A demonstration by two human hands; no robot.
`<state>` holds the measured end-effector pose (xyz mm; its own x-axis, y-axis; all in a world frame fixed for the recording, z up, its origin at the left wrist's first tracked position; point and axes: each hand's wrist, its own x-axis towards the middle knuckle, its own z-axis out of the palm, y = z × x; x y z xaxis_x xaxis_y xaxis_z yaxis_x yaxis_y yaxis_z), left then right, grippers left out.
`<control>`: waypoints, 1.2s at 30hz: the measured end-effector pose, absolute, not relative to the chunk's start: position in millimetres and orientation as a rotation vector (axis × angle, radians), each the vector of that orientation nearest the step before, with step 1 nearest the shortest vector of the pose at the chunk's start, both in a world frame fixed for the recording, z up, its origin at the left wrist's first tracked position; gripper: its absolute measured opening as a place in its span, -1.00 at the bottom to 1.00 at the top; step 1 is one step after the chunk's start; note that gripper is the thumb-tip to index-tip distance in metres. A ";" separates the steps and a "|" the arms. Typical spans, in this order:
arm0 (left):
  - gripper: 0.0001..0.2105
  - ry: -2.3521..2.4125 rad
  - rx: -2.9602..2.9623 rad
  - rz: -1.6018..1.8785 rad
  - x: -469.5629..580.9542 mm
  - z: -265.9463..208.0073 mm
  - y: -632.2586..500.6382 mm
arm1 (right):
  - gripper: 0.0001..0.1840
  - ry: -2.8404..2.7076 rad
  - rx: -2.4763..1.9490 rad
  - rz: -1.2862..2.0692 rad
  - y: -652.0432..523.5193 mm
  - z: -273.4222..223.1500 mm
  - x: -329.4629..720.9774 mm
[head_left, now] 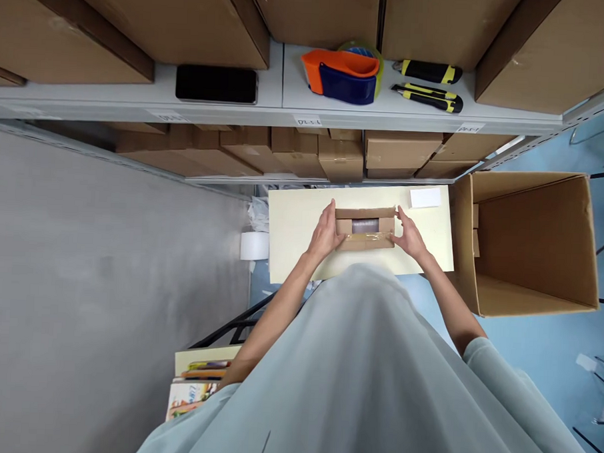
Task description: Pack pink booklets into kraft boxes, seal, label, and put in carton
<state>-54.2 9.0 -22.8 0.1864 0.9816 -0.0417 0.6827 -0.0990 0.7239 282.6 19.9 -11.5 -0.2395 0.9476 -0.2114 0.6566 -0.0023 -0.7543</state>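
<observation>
Small cardboard box (365,244): on the pale tabletop (295,249), long side across the view, between the two hands. Top not closed; end flaps folded inward, a gap between them showing a lighter greyish interior. Glossy clear tape along the near long side.

Left hand (326,231): grasping the box's left end, fingers along the side, thumb at the near corner. Right hand (408,235): grasping the right end, thumb at the near corner, fingertips at the far one.

Surroundings: white box (425,197) on the tabletop, beyond the right hand, apart from it. Large open carton (539,243) to the right of the tabletop, smaller boxes inside. White roll (254,246) just beside the left edge. Shelf (288,86) above: black phone (217,84), orange-and-blue tape dispenser (346,81), two black-and-yellow cutters (431,72).
</observation>
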 end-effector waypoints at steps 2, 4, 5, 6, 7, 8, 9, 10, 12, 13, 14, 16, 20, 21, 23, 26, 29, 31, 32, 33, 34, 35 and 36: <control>-0.02 1.561 1.906 0.611 -54.6 -19.6 -0.7 | 0.06 -2.006 -1.660 1.045 9.8 -4.7 290.0; -0.22 1.552 1.960 0.597 -54.2 -16.7 -11.2 | -0.15 -2.076 -1.663 0.990 2.0 1.5 293.7; -0.33 1.550 1.978 0.595 -53.6 -15.7 -16.1 | -0.26 -2.113 -1.668 0.959 -0.8 3.9 294.1; -0.43 1.551 1.987 0.596 -52.9 -15.2 -20.7 | -0.37 -2.152 -1.675 0.928 -2.9 5.6 293.9; -0.52 1.558 1.987 0.597 -52.2 -15.2 -24.7 | -0.47 -2.191 -1.681 0.899 -4.6 6.6 293.2; -0.59 1.569 1.979 0.598 -51.5 -15.7 -28.2 | -0.55 -2.227 -1.689 0.874 -6.1 6.9 292.2; -0.66 1.578 1.968 0.595 -50.7 -16.6 -31.0 | -0.60 -2.254 -1.698 0.854 -7.5 6.4 291.2; -0.71 1.583 1.953 0.589 -50.1 -17.7 -33.3 | -0.63 -2.267 -1.708 0.841 -9.0 5.3 290.2; -0.76 1.589 1.902 0.592 -48.6 -20.2 -35.9 | -0.64 -2.230 -1.728 0.858 -11.9 1.0 288.6; -0.77 1.594 1.860 0.608 -47.6 -21.5 -36.3 | -0.63 -2.167 -1.734 0.892 -13.1 -2.0 287.8; -0.78 1.606 1.804 0.634 -46.4 -22.8 -36.2 | -0.62 -2.077 -1.733 0.945 -13.9 -5.6 286.8; -0.79 1.653 1.653 0.696 -43.1 -25.1 -34.4 | -0.56 -1.839 -1.719 1.059 -13.8 -13.9 283.8; -0.83 1.753 1.344 0.774 -33.0 -27.5 -26.5 | -0.51 -1.440 -1.766 1.156 -8.0 -27.5 274.9; -0.84 1.767 1.295 0.772 -30.4 -27.1 -24.0 | -0.52 -1.385 -1.792 1.176 -6.3 -28.8 272.9; -0.86 1.797 1.231 0.742 -26.5 -24.4 -19.6 | -0.54 -1.314 -1.829 1.225 -4.1 -27.9 269.5; -0.88 1.832 1.187 0.735 -27.0 -16.1 -15.7 | -0.52 -1.269 -1.822 1.237 -4.0 -19.7 265.2; -0.87 1.820 1.170 0.849 -35.9 -7.0 -16.6 | -0.48 -1.266 -1.767 1.206 -4.4 -9.5 257.8; -0.87 1.819 1.139 0.920 -44.0 -3.4 -18.8 | -0.48 -1.276 -1.729 1.200 -2.8 -5.4 250.1; -0.87 1.829 1.114 0.935 -47.9 -2.9 -20.1 | -0.48 -1.292 -1.718 1.203 -1.4 -4.7 245.6; -0.88 1.846 1.085 0.933 -51.4 -3.3 -21.3 | -0.49 -1.314 -1.717 1.207 0.2 -5.0 241.0; -0.88 1.869 1.056 0.915 -54.3 -4.5 -22.5 | -0.51 -1.344 -1.725 1.212 1.9 -6.1 236.5; -0.89 1.896 1.028 0.882 -56.5 -6.4 -23.7 | -0.52 -1.378 -1.739 1.216 3.4 -8.0 232.3; -0.89 1.927 1.006 0.839 -58.2 -8.9 -24.9 | -0.54 -1.417 -1.756 1.216 4.7 -10.4 228.6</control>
